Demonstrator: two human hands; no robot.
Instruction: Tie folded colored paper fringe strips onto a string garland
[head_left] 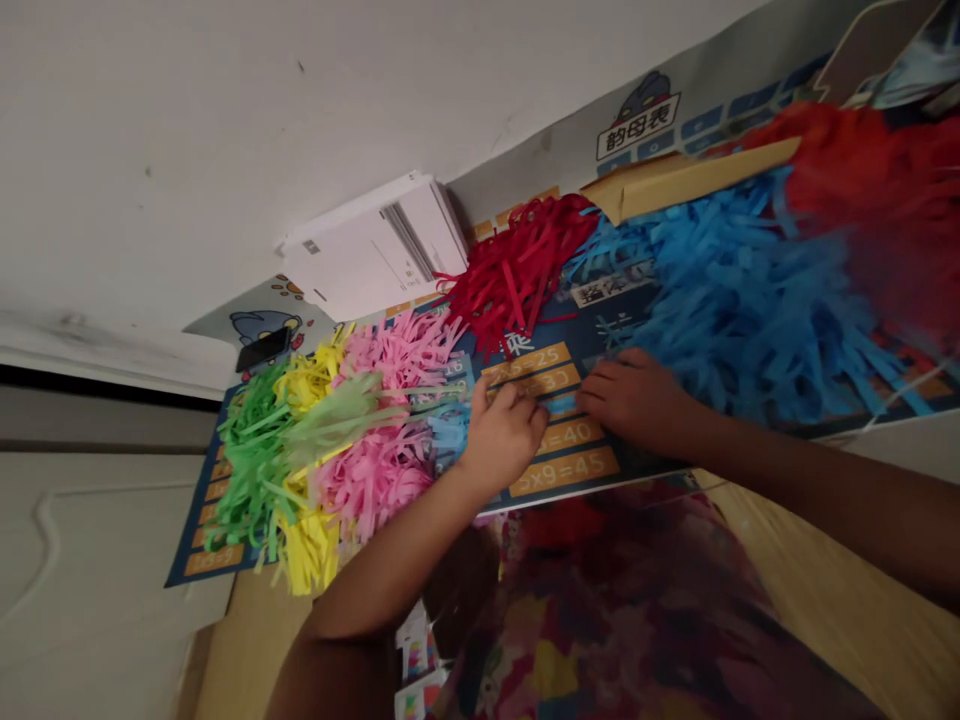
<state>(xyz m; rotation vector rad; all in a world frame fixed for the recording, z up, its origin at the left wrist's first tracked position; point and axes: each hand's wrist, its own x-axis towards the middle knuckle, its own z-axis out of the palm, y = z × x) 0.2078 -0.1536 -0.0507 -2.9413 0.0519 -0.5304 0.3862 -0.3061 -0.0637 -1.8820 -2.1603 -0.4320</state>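
Observation:
My left hand (504, 440) is closed over the table, its fingers curled round a blue paper fringe (450, 430) that pokes out on its left side. A short blue strip (561, 404) shows between my two hands. My right hand (634, 402) has its fingers bent together at the other end of that strip; its grip is partly hidden. Left of my left hand lie pink fringes (375, 480), a pale green fringe (337, 418), yellow fringes (311, 550) and green fringes (255, 460). A large heap of blue fringes (750, 310) lies beyond my right hand.
Dark red fringes (517, 270) lie behind my hands, near a stack of white cards (375, 245) by the wall. A tan paper piece (697, 180) rests over the blue heap. Blurred red fringes (885, 200) are at far right. A dark phone-like object (262, 348) lies at left.

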